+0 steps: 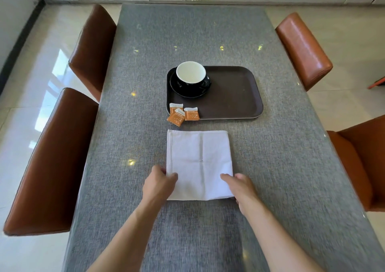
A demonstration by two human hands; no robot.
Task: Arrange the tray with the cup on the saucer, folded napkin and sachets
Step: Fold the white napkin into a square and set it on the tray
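A white cloth napkin (199, 159) lies flat and folded on the grey table, near me. My left hand (159, 185) pinches its near left edge. My right hand (241, 188) holds its near right edge, fingers on top of the cloth. Beyond the napkin is a dark brown tray (235, 97). A black cup with a white inside (191, 73) stands on a black saucer (188, 91) in the tray's far left corner. Three orange sachets (183, 113) lie at the tray's near left corner, two on the tray and one hanging over its rim onto the table.
The table (281, 157) has a grey woven cover. Brown leather chairs stand on both sides: two on the left (54, 161) (93, 49) and two on the right (304, 49) (360, 165). The right half of the tray is bare.
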